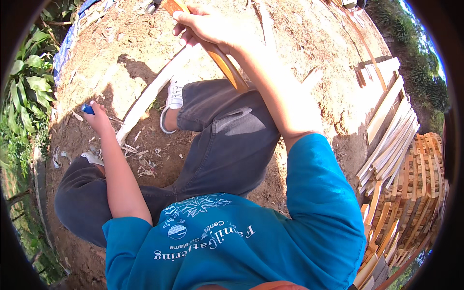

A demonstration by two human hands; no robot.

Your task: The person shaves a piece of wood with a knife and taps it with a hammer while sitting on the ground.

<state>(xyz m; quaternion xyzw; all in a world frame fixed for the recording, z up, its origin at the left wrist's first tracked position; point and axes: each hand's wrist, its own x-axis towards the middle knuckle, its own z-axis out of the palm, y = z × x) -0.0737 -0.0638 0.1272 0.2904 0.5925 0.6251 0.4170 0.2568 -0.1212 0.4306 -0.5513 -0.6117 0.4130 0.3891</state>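
Observation:
My right hand (203, 24) is closed around a curved, orange-brown wooden handle (225, 65), raised at the top of the view. Its lower end hangs over my right knee; its upper end runs out of the picture, so what it belongs to is hidden. At the left, my left hand (99, 117) grips a tool with a blue handle (88, 109). A thin shaft shows past the fingers, pointing at a pale stripped pole (147, 99). The pole lies slanting on the ground between my two hands, beside my white shoe (175, 94). The tool's tip is hard to make out.
Wood chips (146, 166) litter the dirt between my legs. Long boards (386, 140) lie at the right, with a tall stack of cut timber (420, 179) nearer. Green plants (34, 92) and a blue tarp (63, 58) line the left edge.

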